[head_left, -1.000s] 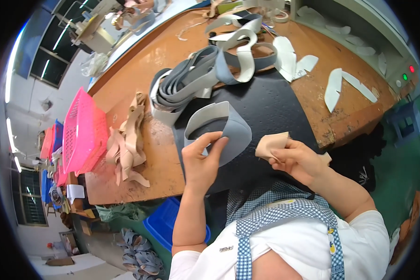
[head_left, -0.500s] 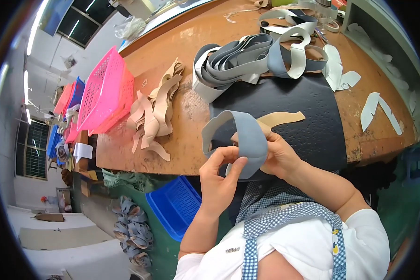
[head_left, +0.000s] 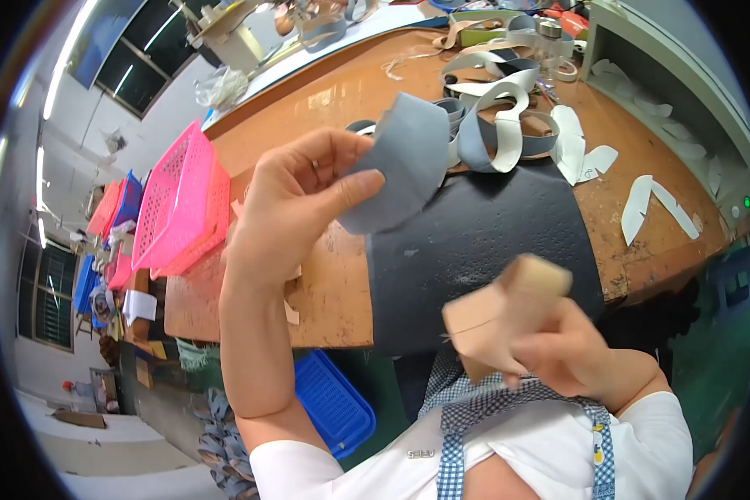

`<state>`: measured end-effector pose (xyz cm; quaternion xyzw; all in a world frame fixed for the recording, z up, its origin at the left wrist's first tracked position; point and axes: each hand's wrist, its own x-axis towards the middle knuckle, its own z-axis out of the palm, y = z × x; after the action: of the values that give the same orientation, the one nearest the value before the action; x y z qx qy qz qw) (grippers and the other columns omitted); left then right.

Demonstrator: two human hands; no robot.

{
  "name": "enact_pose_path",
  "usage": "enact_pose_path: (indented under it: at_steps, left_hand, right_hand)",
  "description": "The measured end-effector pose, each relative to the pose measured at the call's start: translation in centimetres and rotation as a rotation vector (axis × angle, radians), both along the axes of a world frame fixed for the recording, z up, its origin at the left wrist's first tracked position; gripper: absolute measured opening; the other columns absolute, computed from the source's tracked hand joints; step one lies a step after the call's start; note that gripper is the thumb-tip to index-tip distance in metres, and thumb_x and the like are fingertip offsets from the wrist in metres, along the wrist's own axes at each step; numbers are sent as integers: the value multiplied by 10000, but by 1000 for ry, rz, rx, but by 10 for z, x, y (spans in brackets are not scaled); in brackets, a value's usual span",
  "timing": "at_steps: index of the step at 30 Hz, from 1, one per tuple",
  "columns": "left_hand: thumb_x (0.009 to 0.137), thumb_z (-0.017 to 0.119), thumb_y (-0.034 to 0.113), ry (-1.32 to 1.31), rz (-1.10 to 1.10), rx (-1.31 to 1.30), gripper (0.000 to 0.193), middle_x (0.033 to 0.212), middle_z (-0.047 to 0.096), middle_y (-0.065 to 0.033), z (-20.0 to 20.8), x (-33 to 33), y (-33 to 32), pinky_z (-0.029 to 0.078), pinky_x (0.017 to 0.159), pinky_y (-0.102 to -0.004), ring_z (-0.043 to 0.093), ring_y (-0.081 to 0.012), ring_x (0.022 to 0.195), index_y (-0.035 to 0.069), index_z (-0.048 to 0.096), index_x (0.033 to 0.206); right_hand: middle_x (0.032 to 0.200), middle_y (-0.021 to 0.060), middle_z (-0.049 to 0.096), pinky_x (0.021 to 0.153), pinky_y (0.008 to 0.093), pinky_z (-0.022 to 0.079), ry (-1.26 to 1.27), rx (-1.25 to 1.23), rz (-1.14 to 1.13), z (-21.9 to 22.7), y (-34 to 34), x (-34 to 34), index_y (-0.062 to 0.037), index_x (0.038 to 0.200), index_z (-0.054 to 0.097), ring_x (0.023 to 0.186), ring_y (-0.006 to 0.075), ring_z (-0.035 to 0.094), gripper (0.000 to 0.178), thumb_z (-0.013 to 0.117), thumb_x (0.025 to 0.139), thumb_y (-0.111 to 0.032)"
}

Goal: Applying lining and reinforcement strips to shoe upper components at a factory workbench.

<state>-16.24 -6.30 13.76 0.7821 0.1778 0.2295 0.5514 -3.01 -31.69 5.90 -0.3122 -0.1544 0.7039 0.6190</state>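
Observation:
My left hand (head_left: 287,204), raised over the table, pinches a blue-grey leather-like band (head_left: 404,167) between thumb and fingers. Behind this band lies a pile of similar grey bands (head_left: 479,146), partly hidden by it. Lower and closer to my body, my right hand (head_left: 571,346) is closed on a tan strip (head_left: 487,321), which bends into a loop; motion blurs both. A dark line or thread crosses the strip's left part. Beneath the hands is a black pitted mat (head_left: 483,233) on the brown table (head_left: 329,287).
A pink perforated basket (head_left: 183,204) stands at the table's left edge, with a blue basket (head_left: 333,404) below. White cut pieces (head_left: 637,208) lie at the right near a grey-green cabinet (head_left: 675,92). A glass jar (head_left: 550,50) stands at the back.
The hands have parted. My left hand has carried the blue-grey band up and away toward the pile; my right hand has drawn back with the tan strip. The view has shifted slightly.

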Motion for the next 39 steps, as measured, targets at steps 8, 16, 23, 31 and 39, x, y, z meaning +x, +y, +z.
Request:
enact_pose_path:
  at_steps: [8,16,23,31,39]
  left_hand:
    - [720,694,-97,109,-144,344,162,781,638,-91,-49,-5,-73,476,687,-266,617,-157,745,-23,677,863]
    - [766,691,-100,-10,201,-98,192,914,639,-82,-137,-34,-91,469,788,-272,594,-156,861,-40,653,944]
    - [810,695,-42,17,212,-91,132,941,625,-63,-148,-36,-92,448,852,-265,572,-132,894,-25,615,914]
    - [845,679,13,-42,293,-366,279,932,662,-56,-150,-29,-92,477,861,-265,609,-110,894,-34,618,1113]
    - [855,679,-7,22,239,-375,269,1029,673,-114,-150,-30,-86,510,864,-267,628,-144,935,-79,628,1108]
  right_hand:
    - [1095,81,606,880,311,505,176,3,-252,-111,81,-1,-8,1175,558,1021,169,604,283,583,933,-154]
    - [1120,67,591,892,306,508,-3,175,-125,-119,77,-8,-26,1220,548,1035,148,604,391,617,906,-248]
    - [1109,92,633,862,295,539,-182,191,-118,-124,75,2,-30,1168,574,996,153,642,338,652,884,-196]
    - [992,51,672,760,285,554,-96,6,-184,-124,63,0,-21,1068,646,873,128,653,181,627,912,-110]
    - [1027,68,674,791,315,574,-101,13,-172,-125,65,2,-25,1121,626,904,148,671,227,632,906,-98]
